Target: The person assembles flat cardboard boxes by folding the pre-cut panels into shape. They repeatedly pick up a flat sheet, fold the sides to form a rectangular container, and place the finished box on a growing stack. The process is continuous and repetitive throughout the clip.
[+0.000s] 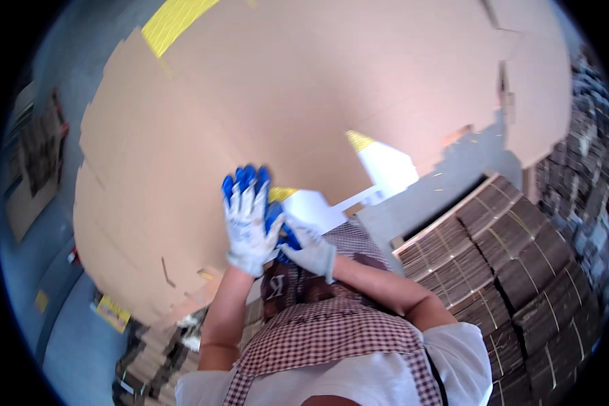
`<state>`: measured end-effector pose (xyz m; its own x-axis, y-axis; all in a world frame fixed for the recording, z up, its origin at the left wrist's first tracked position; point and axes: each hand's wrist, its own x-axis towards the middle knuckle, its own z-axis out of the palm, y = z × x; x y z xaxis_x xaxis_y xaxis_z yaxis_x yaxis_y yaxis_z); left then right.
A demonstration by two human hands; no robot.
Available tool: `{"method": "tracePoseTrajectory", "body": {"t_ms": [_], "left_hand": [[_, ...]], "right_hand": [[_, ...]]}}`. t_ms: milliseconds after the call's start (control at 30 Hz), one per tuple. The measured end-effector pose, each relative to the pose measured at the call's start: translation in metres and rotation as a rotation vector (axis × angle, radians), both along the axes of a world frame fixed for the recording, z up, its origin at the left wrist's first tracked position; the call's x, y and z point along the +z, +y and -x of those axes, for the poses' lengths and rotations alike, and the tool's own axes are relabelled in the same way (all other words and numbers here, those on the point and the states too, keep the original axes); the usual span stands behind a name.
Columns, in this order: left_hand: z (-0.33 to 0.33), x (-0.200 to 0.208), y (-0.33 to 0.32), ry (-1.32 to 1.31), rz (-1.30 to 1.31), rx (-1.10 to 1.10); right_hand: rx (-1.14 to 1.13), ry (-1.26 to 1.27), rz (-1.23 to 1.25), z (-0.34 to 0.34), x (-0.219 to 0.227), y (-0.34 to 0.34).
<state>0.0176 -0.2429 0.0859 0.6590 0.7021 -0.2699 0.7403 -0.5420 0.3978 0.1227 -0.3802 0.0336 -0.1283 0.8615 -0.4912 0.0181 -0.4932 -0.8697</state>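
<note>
My left hand point(245, 220), in a white work glove with blue fingertips, is held out with its fingers straight over a large brown cardboard sheet point(203, 128). Close by its thumb is my right hand point(309, 252), gloved the same way, with its fingers curled toward the left hand. What those fingers hold, if anything, is hidden. Just beyond the right hand lies a white cut-out piece point(314, 208) with a yellow end. A narrow white strip joins it to a second white part point(389, 169), also yellow-tipped, at the sheet's near right edge.
Bundled stacks of brown cardboard point(480, 250) stand on the floor at the right, with more piles point(578, 135) farther out. Yellow material point(176, 24) lies on the sheet's far left. Flattened cardboard point(37, 155) is off to the left, and other stacks point(155, 358) are at the lower left.
</note>
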Motion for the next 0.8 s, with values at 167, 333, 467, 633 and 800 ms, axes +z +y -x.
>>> {"method": "tracePoseTrajectory", "body": {"t_ms": [167, 333, 467, 633, 800], "left_hand": [[0.032, 0.006, 0.003, -0.269, 0.013, 0.222], [0.046, 0.011, -0.022, -0.182, -0.194, 0.550], [0.043, -0.010, -0.035, 0.055, -0.263, 0.462], [0.046, -0.036, -0.051, 0.106, -0.362, 0.564], [0.036, -0.038, -0.045, 0.127, -0.420, 0.641]], "right_hand": [[-0.051, -0.144, -0.026, -0.103, 0.049, 0.011], [-1.116, -0.734, -0.182, -0.297, 0.033, 0.035], [-1.247, -0.303, -0.076, -0.411, -0.029, 0.003], [-1.254, 0.186, -0.150, -0.388, 0.013, 0.032], [-0.857, 0.192, -0.182, -0.357, 0.087, 0.035]]}}
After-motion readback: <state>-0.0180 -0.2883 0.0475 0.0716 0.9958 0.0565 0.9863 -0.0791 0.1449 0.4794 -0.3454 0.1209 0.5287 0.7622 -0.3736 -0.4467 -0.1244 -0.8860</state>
